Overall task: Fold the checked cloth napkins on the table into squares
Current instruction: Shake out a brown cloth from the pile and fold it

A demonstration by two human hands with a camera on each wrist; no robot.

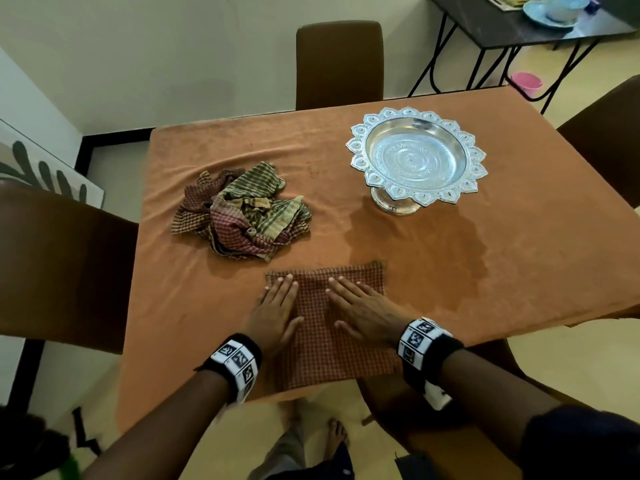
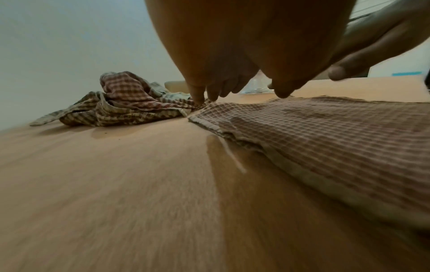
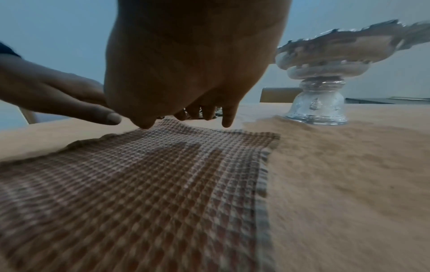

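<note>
A red-brown checked napkin (image 1: 318, 327) (image 2: 325, 132) (image 3: 144, 174) lies flat at the table's near edge, its near end hanging over the edge. My left hand (image 1: 277, 306) (image 2: 232, 84) lies flat on the napkin's left side, fingers straight. My right hand (image 1: 360, 306) (image 3: 190, 114) presses flat on its middle right, fingers spread toward the far hem. A crumpled heap of several checked napkins (image 1: 242, 209) (image 2: 121, 103), red and green, sits behind and to the left.
A silver pedestal tray (image 1: 417, 154) (image 3: 325, 77) stands at the far right on the orange tablecloth (image 1: 485, 254). Brown chairs (image 1: 339, 64) surround the table. A dark side table (image 1: 519, 26) with dishes stands at the back right.
</note>
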